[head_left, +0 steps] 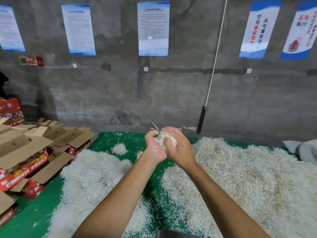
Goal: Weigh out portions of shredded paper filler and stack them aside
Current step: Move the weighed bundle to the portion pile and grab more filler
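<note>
Both my hands are raised together above the green table. Between them sits a small clump of pale shredded paper. My left hand cups it from the left with curled fingers, and my right hand grips it from the right. A large loose heap of shredded paper covers the right half of the table. Flatter mounds of shredded paper lie on the left half, with a small tuft behind them. A dark object, partly cut off, shows at the bottom edge.
Flattened cardboard boxes with red printed sides are stacked at the left of the table. A concrete wall with posters stands right behind the table. A white cord with a black handle hangs at the back. Grey cloth lies far right.
</note>
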### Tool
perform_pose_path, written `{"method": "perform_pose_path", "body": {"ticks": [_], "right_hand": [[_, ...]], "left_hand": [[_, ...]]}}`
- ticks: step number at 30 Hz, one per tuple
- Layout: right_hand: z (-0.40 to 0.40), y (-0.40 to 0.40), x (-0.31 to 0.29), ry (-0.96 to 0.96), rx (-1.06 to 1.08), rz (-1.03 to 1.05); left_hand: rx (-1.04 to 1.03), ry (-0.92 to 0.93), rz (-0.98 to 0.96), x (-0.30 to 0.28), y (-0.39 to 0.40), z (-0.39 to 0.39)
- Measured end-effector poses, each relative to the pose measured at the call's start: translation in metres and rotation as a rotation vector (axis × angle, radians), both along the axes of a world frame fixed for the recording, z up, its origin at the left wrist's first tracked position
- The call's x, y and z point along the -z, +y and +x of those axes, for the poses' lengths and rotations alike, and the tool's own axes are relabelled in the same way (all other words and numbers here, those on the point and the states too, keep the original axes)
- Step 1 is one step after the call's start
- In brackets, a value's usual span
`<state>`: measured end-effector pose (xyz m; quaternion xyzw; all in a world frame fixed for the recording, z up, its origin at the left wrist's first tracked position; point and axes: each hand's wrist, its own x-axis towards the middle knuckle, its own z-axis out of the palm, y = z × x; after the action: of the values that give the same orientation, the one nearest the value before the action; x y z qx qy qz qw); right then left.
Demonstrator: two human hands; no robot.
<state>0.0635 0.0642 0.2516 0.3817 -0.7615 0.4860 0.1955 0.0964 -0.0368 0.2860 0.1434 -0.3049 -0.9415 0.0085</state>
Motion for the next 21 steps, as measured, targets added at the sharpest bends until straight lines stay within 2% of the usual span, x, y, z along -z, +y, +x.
{"method": "perform_pose_path", "body": {"ticks": [1, 2, 3, 4, 5, 7, 9, 11, 13, 16, 19, 21], "right_hand": [[0.009, -0.005, 0.006, 0.027, -0.048, 0.022], [0.016, -0.011, 0.010, 0.041, -0.064, 0.037], [0.019, -0.016, 0.012, 0.032, -0.051, 0.038], [0.017, -0.017, 0.010, -0.007, -0.018, 0.042], [0.015, -0.013, 0.011, -0.055, 0.029, 0.052], [0.003, 0.005, 0.015, -0.106, 0.127, 0.113], [0.006, 0.021, 0.032, -0.125, 0.162, 0.199], [0.022, 0.026, 0.055, -0.124, 0.072, 0.286], [0.036, 0.028, 0.078, -0.115, -0.031, 0.366], [0.044, 0.045, 0.110, -0.234, -0.074, 0.441], [0.052, 0.071, 0.147, -0.358, -0.090, 0.492], [0.058, 0.087, 0.181, -0.382, -0.054, 0.583]], "left_hand": [[-0.074, 0.080, 0.113, 0.004, 0.009, 0.004], [-0.130, 0.056, 0.144, 0.010, 0.006, 0.002], [-0.105, 0.044, 0.260, 0.020, 0.008, -0.001], [-0.043, 0.002, 0.174, 0.020, 0.012, 0.001], [-0.042, -0.032, -0.036, 0.033, 0.021, 0.008], [0.174, -0.113, -0.235, 0.043, 0.018, 0.015], [0.132, -0.062, -0.144, 0.052, -0.004, 0.009], [0.040, -0.128, -0.105, 0.063, -0.008, 0.006], [-0.003, -0.257, -0.150, 0.079, -0.005, 0.009], [0.204, -0.275, -0.145, 0.110, -0.007, 0.025], [0.387, -0.289, -0.320, 0.150, -0.003, 0.043], [0.397, -0.373, -0.605, 0.185, 0.002, 0.058]]}}
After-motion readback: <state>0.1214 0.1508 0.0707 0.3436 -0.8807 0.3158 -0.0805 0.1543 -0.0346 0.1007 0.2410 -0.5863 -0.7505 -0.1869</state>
